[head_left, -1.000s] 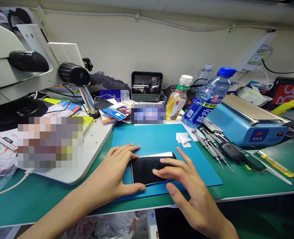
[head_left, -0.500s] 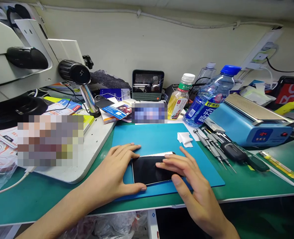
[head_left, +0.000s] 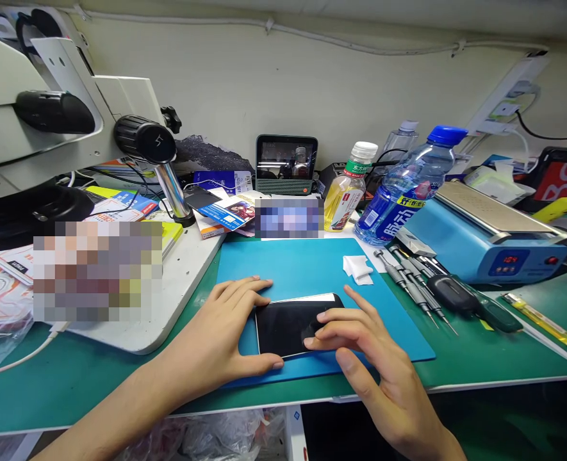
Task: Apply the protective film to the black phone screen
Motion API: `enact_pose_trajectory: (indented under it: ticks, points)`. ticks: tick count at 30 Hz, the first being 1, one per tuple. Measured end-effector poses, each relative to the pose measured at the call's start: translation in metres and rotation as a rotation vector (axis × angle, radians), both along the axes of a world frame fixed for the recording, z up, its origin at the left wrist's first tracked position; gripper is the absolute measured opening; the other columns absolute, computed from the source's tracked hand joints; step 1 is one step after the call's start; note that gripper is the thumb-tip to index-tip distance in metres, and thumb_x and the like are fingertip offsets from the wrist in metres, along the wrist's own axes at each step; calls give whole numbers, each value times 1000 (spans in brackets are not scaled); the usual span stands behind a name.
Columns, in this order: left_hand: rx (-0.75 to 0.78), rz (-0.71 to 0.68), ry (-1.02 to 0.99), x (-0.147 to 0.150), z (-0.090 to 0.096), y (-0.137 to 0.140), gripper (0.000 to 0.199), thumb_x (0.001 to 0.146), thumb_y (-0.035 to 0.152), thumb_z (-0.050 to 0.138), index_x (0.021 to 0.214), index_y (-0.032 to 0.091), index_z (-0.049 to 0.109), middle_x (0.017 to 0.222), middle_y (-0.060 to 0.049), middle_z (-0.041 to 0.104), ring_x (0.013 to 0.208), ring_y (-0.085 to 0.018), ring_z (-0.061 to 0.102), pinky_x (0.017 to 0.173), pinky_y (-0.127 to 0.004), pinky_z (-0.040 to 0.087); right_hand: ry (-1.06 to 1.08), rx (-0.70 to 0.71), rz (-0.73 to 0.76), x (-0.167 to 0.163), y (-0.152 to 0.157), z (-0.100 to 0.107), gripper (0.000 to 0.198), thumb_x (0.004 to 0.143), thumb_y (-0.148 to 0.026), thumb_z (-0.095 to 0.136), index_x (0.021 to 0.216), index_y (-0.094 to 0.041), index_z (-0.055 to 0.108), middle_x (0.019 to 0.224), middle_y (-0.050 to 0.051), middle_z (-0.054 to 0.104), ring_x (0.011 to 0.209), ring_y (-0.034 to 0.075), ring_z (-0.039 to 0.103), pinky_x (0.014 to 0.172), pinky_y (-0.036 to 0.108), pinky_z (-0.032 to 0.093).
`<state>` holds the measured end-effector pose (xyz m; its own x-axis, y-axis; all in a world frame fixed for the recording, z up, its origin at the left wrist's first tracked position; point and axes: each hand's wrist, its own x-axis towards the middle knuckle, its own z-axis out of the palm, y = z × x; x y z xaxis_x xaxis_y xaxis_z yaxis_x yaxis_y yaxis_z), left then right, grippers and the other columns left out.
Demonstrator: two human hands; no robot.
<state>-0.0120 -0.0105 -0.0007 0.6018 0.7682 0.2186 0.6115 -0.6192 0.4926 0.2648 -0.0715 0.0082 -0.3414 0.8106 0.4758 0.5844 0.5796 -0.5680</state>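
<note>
A smartphone [head_left: 283, 326] with a dark, unlit screen lies flat on a blue mat [head_left: 287, 262]. A thin white strip [head_left: 307, 298] shows along its far edge. My left hand [head_left: 228, 323] braces the phone's left end, thumb at the near edge and index finger at the far left corner. Over the right part of the screen is my right hand [head_left: 377, 365], fingers spread and thumb apart. Its middle fingertips are at the glass near the lower edge, and the hand hides the phone's right end. A crumpled white wipe [head_left: 358, 269] lies on the mat behind it.
Screwdrivers [head_left: 408, 285] and a yellow utility knife [head_left: 540, 319] lie at right, before a blue heating station [head_left: 485, 240]. Two drink bottles, one blue-capped [head_left: 403, 192], stand behind. A microscope [head_left: 143, 137] overhangs the left, above its white base [head_left: 168, 307].
My right hand has shifted a little right and towards me across the screen, with its fingers more bent. My left hand and the phone look unmoved.
</note>
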Motion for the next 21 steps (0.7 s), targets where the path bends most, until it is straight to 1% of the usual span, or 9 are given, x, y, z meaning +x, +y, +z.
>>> enact_pose_trajectory:
  ticks: [4,6,9,11,16,19,21]
  points:
    - [-15,1,2,0,1,0,58,82,52,87,124,25,58,158,-11,56,148,-39,48,116,-60,44,64,-39,-156,-1,2,-4,26,108,-29,48,125,-33,68,122,-2,77,132,21,63,131,51,31]
    - [-18,-1,7,0,1,0,58,82,53,87,124,25,58,159,-11,55,148,-39,48,116,-61,44,43,-41,-182,-2,3,-4,25,108,-30,49,123,-34,68,124,-2,76,133,21,62,131,52,29]
    - [-18,0,16,0,0,1,59,83,54,86,125,25,57,159,-11,55,149,-38,47,116,-61,44,-7,5,-135,-3,3,-3,19,107,-29,52,118,-32,68,119,-3,76,132,21,63,133,52,25]
    - [-15,0,14,0,0,1,59,82,54,86,125,25,57,159,-11,55,149,-38,47,116,-61,43,-23,22,-89,-3,2,-1,17,105,-28,54,118,-31,66,117,-2,77,130,21,64,133,51,23]
    - [-19,-5,10,0,1,1,59,82,55,87,124,25,58,158,-12,56,148,-38,48,116,-61,44,-7,-20,16,1,0,2,15,105,-32,54,114,-29,66,112,-2,78,128,21,66,134,50,25]
    - [-24,6,0,0,1,0,59,81,55,87,124,25,59,158,-12,56,148,-39,48,115,-61,45,26,-19,0,1,1,2,19,107,-33,50,114,-30,68,111,-1,79,128,22,66,132,51,29]
    - [-23,16,-13,0,0,0,59,80,55,87,124,26,60,157,-11,57,147,-40,48,115,-61,45,42,-21,-58,0,1,1,25,108,-33,47,121,-31,69,116,0,79,129,23,66,130,53,33]
